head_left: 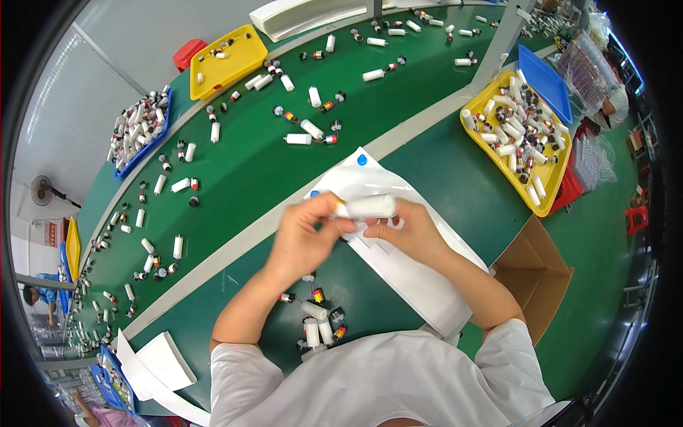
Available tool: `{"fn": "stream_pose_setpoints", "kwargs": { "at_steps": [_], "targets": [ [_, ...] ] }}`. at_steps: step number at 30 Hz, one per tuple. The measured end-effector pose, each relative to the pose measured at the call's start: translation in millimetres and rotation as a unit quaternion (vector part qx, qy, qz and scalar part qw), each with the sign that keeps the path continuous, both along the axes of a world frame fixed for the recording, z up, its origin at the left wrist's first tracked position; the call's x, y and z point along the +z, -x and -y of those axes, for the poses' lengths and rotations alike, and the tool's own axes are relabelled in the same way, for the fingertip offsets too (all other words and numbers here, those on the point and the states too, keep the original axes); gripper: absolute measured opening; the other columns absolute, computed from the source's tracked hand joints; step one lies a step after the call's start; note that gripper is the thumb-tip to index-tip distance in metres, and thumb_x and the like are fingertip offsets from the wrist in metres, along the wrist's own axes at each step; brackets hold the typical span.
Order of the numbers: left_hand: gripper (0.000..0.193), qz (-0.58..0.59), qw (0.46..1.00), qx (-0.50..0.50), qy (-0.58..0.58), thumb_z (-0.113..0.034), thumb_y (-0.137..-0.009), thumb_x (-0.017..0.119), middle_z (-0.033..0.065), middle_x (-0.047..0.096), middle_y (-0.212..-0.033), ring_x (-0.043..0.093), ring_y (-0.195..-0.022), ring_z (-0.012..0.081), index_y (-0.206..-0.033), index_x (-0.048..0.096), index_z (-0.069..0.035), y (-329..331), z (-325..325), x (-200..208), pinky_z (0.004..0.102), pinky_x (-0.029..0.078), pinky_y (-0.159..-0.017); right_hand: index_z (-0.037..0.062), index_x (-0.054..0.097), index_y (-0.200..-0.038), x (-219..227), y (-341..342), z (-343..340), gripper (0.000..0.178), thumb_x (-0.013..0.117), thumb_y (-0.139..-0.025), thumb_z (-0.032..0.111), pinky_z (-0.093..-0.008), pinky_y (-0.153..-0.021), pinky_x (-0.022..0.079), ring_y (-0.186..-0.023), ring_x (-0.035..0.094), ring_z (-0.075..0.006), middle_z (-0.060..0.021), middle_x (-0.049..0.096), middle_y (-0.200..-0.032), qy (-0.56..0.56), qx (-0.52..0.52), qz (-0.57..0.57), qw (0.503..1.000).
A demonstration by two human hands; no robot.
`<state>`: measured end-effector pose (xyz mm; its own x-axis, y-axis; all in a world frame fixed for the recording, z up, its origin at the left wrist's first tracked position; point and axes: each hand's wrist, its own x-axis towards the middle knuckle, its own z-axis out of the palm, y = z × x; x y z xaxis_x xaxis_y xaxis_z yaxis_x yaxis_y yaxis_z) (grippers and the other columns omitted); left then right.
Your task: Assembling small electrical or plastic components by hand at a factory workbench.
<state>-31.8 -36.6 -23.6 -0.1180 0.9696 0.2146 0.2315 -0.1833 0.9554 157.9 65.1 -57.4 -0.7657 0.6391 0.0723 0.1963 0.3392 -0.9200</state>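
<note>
A white plastic cylinder [373, 206] is held level between my two hands, above a white sheet [405, 274]. My left hand [309, 231] pinches its left end, where a small pale piece sits partly behind the fingers. Around the right end are the closed fingers and thumb of my right hand [415, 229]. On the green table below my left forearm lies a small cluster of similar white cylinders [313, 331] with red, yellow and black parts beside them. Whether the held cylinder and the pale piece are joined, I cannot tell.
A green conveyor belt [242, 178] carries scattered cylinders and small parts beyond a grey rail. A yellow tray [484, 146] heaped with cylinders stands at right, by a blue tray [544, 82]. A cardboard box [537, 274] is below it. White paper [167, 359] lies at lower left.
</note>
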Motion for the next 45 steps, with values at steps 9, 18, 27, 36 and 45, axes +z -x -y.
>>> {"fn": "stream_pose_setpoints", "kwargs": {
  "at_steps": [9, 18, 27, 36, 45],
  "targets": [
    [0.047, -0.582, 0.759, 0.249, 0.153, -0.01, -0.068, 0.083, 0.01, 0.069, -0.098, 0.066, -0.085, 0.0313, -0.107, 0.056, -0.006, 97.0, -15.9, 9.6, 0.0464, 0.045, -0.081, -0.0036, 0.066, -0.091, -0.6, -34.0, 27.5, 0.016, 0.066, -0.075, 0.001, -0.035, -0.079, 0.053, -0.097, 0.055, -0.0277, -0.0139, 0.055, -0.1, -0.314, 0.124, 0.09, 0.937],
    [0.035, -0.51, 0.834, 0.207, 0.038, -0.003, -0.075, 0.075, 0.0138, 0.065, -0.102, 0.065, -0.091, 0.0345, -0.107, 0.06, -0.005, 95.6, -78.7, -39.0, 0.0433, 0.052, -0.074, -0.0008, 0.056, -0.092, -0.1, -44.8, 40.3, 0.014, 0.065, -0.081, 0.0, -0.0375, -0.066, 0.053, -0.085, 0.062, -0.0279, -0.0137, 0.058, -0.094, -0.322, 0.124, 0.168, 0.923],
    [0.037, -0.276, 0.943, 0.171, -0.07, -0.007, -0.072, 0.081, 0.0047, 0.062, -0.088, 0.051, -0.07, 0.0149, -0.104, 0.064, -0.001, 14.6, -44.1, 31.4, 0.0281, 0.04, -0.062, -0.0012, 0.056, -0.095, -20.5, -46.2, 26.7, 0.012, 0.062, -0.09, 0.009, -0.0425, -0.068, 0.053, -0.075, 0.065, -0.0373, -0.0164, 0.059, -0.091, -0.062, -0.021, 0.106, 0.992],
    [0.034, -0.269, 0.962, 0.045, -0.026, -0.002, -0.071, 0.078, 0.0064, 0.063, -0.093, 0.057, -0.079, 0.0216, -0.103, 0.067, -0.004, 2.3, -23.9, 7.4, 0.0289, 0.042, -0.067, -0.0012, 0.058, -0.093, -41.4, -39.4, 21.7, 0.01, 0.064, -0.088, 0.006, -0.0379, -0.07, 0.054, -0.082, 0.063, -0.0279, -0.013, 0.057, -0.094, -0.259, 0.101, 0.121, 0.953],
    [0.046, -0.514, 0.809, -0.26, 0.115, 0.009, -0.071, 0.062, 0.009, 0.059, -0.097, 0.057, -0.088, 0.0267, -0.108, 0.075, -0.015, -12.8, -12.1, -20.3, 0.0371, 0.043, -0.071, -0.0003, 0.047, -0.096, -46.4, -27.0, 6.4, 0.015, 0.06, -0.09, 0.002, -0.0357, -0.067, 0.054, -0.077, 0.066, -0.0257, -0.0147, 0.061, -0.089, -0.072, -0.015, 0.088, 0.993]
  ]
}}
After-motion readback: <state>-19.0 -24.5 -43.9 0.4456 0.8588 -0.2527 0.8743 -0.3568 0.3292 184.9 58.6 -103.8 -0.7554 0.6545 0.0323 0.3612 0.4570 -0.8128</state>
